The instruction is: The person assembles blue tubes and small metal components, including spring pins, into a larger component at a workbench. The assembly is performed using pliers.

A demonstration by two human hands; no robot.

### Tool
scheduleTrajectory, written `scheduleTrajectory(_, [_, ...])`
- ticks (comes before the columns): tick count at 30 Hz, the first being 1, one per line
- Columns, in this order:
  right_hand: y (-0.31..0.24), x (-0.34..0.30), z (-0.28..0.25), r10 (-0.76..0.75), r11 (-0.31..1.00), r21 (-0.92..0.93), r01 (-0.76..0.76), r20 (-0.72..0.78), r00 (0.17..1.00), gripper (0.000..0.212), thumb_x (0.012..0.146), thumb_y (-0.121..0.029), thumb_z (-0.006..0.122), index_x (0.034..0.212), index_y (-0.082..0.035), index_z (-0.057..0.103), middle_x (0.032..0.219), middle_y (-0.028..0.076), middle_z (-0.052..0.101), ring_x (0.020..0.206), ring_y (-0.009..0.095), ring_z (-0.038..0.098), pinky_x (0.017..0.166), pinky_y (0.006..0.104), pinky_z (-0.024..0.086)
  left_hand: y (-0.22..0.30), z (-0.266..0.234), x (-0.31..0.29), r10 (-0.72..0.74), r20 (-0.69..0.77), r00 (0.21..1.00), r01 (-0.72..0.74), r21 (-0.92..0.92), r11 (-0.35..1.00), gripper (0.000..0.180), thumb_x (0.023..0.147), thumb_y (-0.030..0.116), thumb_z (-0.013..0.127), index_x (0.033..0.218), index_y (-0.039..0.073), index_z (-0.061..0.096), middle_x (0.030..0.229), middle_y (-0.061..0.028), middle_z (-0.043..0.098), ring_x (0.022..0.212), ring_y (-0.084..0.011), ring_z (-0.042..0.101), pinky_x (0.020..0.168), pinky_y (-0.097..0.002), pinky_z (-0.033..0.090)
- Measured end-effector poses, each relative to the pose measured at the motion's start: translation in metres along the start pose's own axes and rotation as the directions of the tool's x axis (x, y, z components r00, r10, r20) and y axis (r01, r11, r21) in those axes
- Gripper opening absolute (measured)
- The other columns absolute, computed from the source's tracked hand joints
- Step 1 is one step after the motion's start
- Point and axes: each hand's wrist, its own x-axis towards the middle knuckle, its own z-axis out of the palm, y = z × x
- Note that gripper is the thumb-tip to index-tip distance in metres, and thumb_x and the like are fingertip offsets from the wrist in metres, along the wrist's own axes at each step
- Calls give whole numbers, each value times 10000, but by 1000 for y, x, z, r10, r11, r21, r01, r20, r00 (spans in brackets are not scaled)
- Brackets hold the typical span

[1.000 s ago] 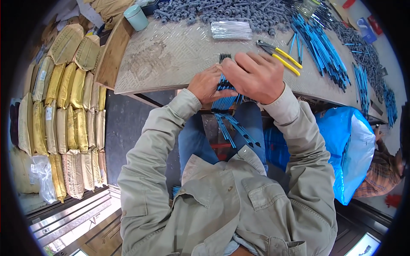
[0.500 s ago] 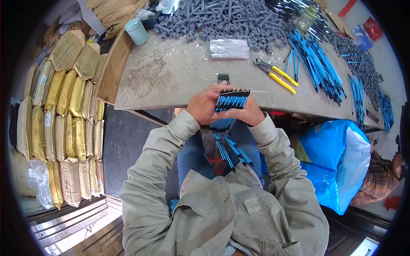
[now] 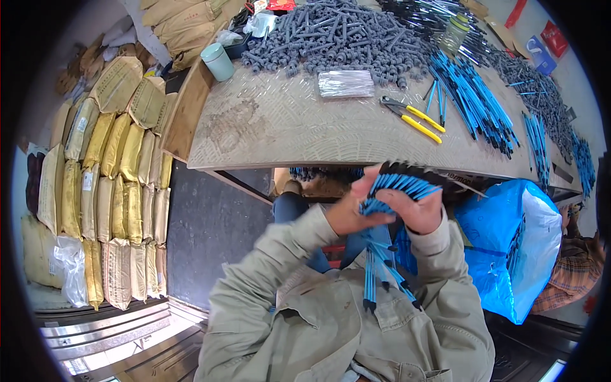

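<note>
A thick bundle of blue rods with black ends (image 3: 402, 183) is held up in front of the table's edge, tilted and fanned a little at its black tips. My left hand (image 3: 354, 209) closes round its left side, slightly blurred. My right hand (image 3: 421, 210) grips it from the right, thumb laid across the rods. Several loose blue rods (image 3: 386, 274) hang or lie below my hands, against my lap and jacket. Much of the bundle's lower part is hidden by my fingers.
On the table (image 3: 254, 143) lie yellow-handled pliers (image 3: 417, 121), a clear-wrapped pack (image 3: 345, 83), a heap of grey plastic plugs (image 3: 337, 38) and a blue rod pile (image 3: 474, 102). A blue bag (image 3: 509, 248) stands at right, stacked sacks (image 3: 114, 197) at left.
Both hands have moved right and toward me with the bundle, away from the table's edge. The bundle has turned and now leans to the right. The view has shifted slightly.
</note>
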Motion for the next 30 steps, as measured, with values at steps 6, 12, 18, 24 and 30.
scheduleTrajectory(6, [86,-36,-14,513,820,373,-433,-145,846,237,859,-97,583,1013,82,600,918,140,663,819,201,649,759,308,509,-91,69,-70,-494,-13,869,474,-266,840,314,842,166,620,1125,40,569,1007,-23,620,907,-111,568,822,-283,464])
scheduleTrajectory(12, [116,-32,-33,598,781,273,-561,-67,799,275,872,-91,563,1054,115,552,953,194,645,855,254,646,788,352,517,-79,15,-75,-427,-227,875,346,-323,881,311,814,131,643,1098,29,570,1016,-60,627,875,-134,589,787,-280,475])
scheduleTrajectory(18, [100,-34,-32,599,734,412,-540,-19,800,269,883,-83,543,1051,127,547,960,201,644,875,260,642,792,350,511,-19,-170,52,-26,-480,877,364,628,688,117,830,93,617,924,25,636,808,-75,645,704,-103,582,656,-250,473])
scheduleTrajectory(24, [103,-36,-30,625,715,425,-555,-34,780,278,848,-71,559,1052,118,545,927,221,641,867,297,646,778,383,525,-97,-254,117,170,-412,895,358,891,278,286,758,107,668,1036,85,604,809,-118,598,735,-240,618,648,-318,488])
scheduleTrajectory(30, [104,-32,-31,583,768,345,-539,-28,812,235,888,-87,524,1017,101,582,940,171,657,886,230,639,785,319,501,-104,-260,126,10,-447,895,429,866,258,311,787,114,650,1087,75,579,868,-125,606,754,-212,624,672,-294,495])
